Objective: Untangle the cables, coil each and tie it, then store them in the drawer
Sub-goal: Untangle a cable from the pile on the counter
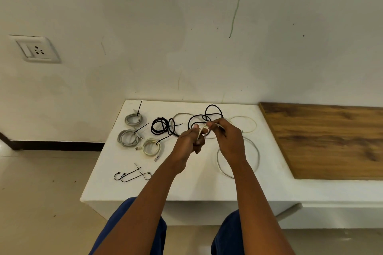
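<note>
Both my hands hold a white cable (257,152) above the white table (192,188). My left hand (189,141) grips a small loop of it; my right hand (224,136) pinches the strand just beside. The rest of the white cable trails in loose loops to the right. A loose black cable (213,109) lies tangled behind my hands. Two tied grey coils (133,119) (128,138), a tied cream coil (151,147) and a tied black coil (162,126) lie at the left.
Loose black ties (131,176) lie near the table's front left. A wooden top (327,141) adjoins the table on the right. A wall socket (36,49) is at far left. My knees in blue trousers (132,225) are under the front edge.
</note>
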A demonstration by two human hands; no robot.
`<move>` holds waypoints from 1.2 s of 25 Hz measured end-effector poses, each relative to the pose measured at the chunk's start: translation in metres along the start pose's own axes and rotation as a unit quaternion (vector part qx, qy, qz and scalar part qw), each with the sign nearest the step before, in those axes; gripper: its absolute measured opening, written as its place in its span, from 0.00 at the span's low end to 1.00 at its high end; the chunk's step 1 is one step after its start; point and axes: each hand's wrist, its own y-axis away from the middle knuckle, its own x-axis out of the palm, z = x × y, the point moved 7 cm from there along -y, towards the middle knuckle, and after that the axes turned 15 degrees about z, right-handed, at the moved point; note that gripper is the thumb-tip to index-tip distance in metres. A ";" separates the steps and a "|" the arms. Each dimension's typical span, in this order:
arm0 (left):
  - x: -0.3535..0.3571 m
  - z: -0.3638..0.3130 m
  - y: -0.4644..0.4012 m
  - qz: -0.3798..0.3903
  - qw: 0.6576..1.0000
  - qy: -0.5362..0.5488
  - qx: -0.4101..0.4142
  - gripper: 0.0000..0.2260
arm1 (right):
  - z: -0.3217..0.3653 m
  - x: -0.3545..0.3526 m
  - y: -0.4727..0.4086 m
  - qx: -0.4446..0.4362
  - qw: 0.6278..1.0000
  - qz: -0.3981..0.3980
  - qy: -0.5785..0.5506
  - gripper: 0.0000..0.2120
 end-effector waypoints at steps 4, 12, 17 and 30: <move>0.019 -0.004 0.001 0.117 0.968 0.223 -0.022 0.16 | 0.001 -0.002 0.000 -0.010 1.000 0.003 -0.025 0.10; 0.033 -0.026 0.006 0.233 0.882 0.409 -0.024 0.12 | 0.001 0.012 -0.007 -0.080 0.977 0.089 -0.174 0.11; 0.018 -0.051 0.006 0.186 0.868 0.454 0.078 0.14 | -0.016 0.016 -0.014 -0.050 0.989 0.102 -0.094 0.11; -0.071 -0.022 0.005 -0.167 0.843 0.482 0.168 0.18 | -0.008 0.001 -0.009 -0.064 0.990 0.125 0.003 0.07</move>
